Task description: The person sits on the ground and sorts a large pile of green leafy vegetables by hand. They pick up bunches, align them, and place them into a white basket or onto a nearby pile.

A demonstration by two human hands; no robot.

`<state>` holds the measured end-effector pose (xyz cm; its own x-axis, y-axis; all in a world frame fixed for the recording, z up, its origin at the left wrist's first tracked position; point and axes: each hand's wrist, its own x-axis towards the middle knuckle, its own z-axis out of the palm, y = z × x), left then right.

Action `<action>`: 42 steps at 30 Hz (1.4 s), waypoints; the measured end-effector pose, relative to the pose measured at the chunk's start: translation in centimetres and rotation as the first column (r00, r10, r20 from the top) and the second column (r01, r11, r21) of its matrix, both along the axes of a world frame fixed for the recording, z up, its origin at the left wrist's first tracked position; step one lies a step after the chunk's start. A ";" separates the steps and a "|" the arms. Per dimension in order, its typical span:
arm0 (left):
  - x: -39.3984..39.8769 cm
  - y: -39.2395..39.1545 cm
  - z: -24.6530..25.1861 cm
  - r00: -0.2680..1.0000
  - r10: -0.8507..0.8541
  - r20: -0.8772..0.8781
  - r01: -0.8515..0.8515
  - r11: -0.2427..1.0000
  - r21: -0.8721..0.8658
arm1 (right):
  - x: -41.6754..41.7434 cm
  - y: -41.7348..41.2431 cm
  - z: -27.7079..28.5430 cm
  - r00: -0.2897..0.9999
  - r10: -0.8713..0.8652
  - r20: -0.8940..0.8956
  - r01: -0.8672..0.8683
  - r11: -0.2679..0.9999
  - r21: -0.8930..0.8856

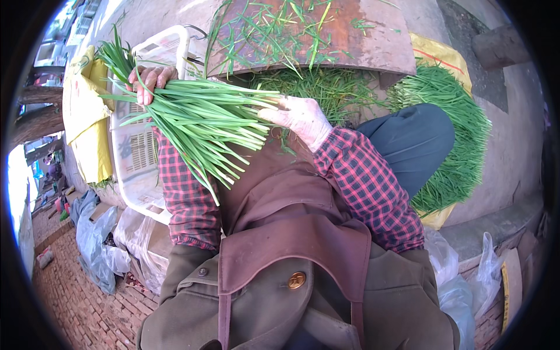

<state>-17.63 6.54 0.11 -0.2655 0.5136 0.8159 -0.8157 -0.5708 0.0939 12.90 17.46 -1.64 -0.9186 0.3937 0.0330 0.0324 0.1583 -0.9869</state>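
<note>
My left hand (153,81) is closed around a bunch of long green leaves, probably Chinese chives (205,113), near their leafy tips. The pale cut ends fan out to the right and downward over my lap. At the upper right of the bunch, my right hand (299,118) pinches a few of the pale ends between thumb and fingers. Beyond the hands, a low wooden board (363,48) carries scattered loose leaves. A large pile of the same greens (459,140) lies to the right of my bent knee, on yellow sacking.
A white plastic basket (127,183) stands at the left, beside yellow sacks (89,144). Leaf scraps (323,89) lie under the board's near edge. Plastic bags (98,245) lie at lower left and more bags (457,293) at lower right. Brick paving (87,310) shows below left.
</note>
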 end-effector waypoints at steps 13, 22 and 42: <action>0.3 -0.9 -1.6 0.991 -0.035 0.131 0.035 0.999 0.004 | 0.7 1.4 -0.3 0.944 -0.164 -0.286 0.236 0.942 0.238; 0.1 -1.7 -0.4 0.995 -0.011 0.100 0.022 0.994 -0.111 | 1.5 1.4 -1.7 0.999 -0.019 0.047 -0.025 0.614 0.789; 0.7 -2.1 -0.9 0.984 0.147 0.102 -0.115 0.956 -0.270 | 2.1 2.6 -2.3 0.921 -0.309 0.239 0.390 0.747 -0.538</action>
<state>-16.89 4.46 -0.79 -0.4319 0.6590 0.6158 -0.7497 -0.6419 0.1610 14.96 20.10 -3.97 -0.6923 0.5973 -0.4050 0.1037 -0.4730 -0.8749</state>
